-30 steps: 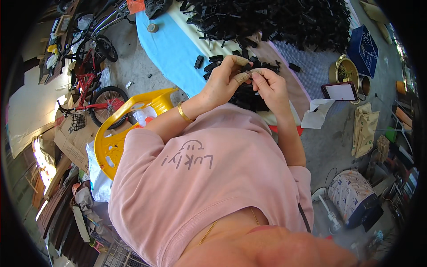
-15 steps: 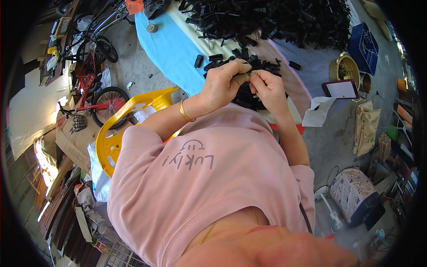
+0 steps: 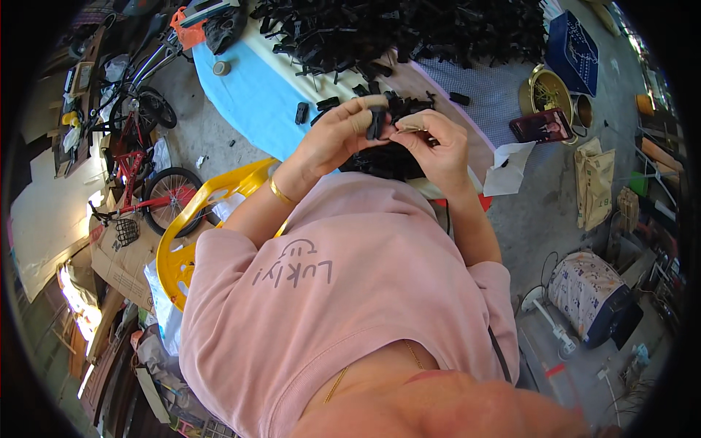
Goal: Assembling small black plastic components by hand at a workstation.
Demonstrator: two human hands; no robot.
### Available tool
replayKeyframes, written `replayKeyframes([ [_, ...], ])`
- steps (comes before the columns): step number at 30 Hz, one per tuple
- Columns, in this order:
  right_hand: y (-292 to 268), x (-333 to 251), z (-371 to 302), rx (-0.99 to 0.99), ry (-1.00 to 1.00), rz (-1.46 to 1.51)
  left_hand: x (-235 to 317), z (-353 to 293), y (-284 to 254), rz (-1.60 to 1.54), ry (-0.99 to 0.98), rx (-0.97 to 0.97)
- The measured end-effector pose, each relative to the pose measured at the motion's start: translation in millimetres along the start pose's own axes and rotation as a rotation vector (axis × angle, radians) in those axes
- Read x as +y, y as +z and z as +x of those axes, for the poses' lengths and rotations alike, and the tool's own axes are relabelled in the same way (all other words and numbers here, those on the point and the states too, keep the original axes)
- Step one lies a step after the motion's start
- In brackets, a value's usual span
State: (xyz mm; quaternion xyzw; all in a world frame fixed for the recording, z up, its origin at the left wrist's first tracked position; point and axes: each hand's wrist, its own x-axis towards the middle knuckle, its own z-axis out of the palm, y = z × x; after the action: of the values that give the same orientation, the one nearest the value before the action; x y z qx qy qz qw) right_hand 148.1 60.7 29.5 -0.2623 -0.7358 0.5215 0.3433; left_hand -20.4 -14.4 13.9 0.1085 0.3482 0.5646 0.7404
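My left hand point(image 3: 332, 139), with a gold bangle at its wrist, grips a small black plastic part point(image 3: 376, 123) between thumb and fingers. Close beside it, my right hand point(image 3: 440, 150) is closed in a pinch, its fingertips near the part. Whatever the right fingertips hold is too small to make out. Tan covers sit on some fingertips of both hands. Beneath and beyond the hands lies a small heap of black plastic parts point(image 3: 383, 162) on the cloth-covered work surface. A much larger pile of similar black parts point(image 3: 409, 29) spreads across the far side.
A loose black part point(image 3: 301, 112) and a tape roll point(image 3: 221, 68) lie on the blue cloth point(image 3: 248, 109). To the right are a phone point(image 3: 542, 126), white paper point(image 3: 509, 169), a gold-coloured pot point(image 3: 537, 91) and a blue basket point(image 3: 572, 55). A yellow chair point(image 3: 175, 255) stands at my left.
My left hand has turned and opened out somewhat, so the black part now shows between its fingers. The right hand has drawn slightly apart from it. The phone screen went from white to dark.
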Motion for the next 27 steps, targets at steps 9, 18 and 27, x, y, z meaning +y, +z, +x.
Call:
replayKeyframes([
  [9, 11, 6, 3, -0.033, 0.408, 0.199, -5, -14, 19, 0.594, 0.221, -0.083],
  [18, 10, 8, -4, -0.133, 0.585, 0.397, -14, -8, 7, 0.567, 0.288, 0.102],
  [27, 0, 2, -3, -0.247, 0.647, 0.361, -12, -12, 10, 0.523, 0.279, 0.108],
])
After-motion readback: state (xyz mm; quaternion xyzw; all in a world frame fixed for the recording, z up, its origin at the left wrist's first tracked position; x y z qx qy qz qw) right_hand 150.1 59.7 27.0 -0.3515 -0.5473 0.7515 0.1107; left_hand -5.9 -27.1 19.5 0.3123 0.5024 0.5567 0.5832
